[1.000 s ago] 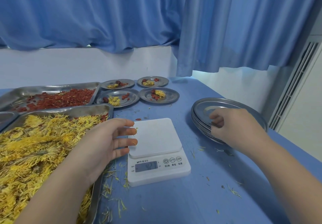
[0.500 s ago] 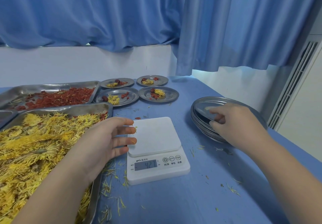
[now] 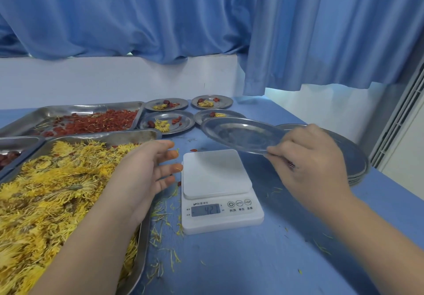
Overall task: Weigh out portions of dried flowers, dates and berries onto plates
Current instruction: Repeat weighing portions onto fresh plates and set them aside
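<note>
Pinches empty steel plate (image 3: 241,134) at its near rim with fingers (image 3: 274,151) of right hand (image 3: 314,166), tilted above the scale (image 3: 218,175), left hand (image 3: 142,173) spread empty beside it; likely light, stiff, slick, so rim-hold suits.

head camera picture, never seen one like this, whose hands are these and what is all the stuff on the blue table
There is no machine here. A person wears one wide camera on the head, looking down at their own two bare hands, so this single picture is their view. On the blue table sit a white kitchen scale with its top bare, a tray of yellow dried flowers, a tray of red berries behind it, four small plates already filled, and a stack of empty plates on the right. The right hand pinches the rim of one empty plate, held in the air near the scale. The left hand is open, holding nothing, beside the scale.
</note>
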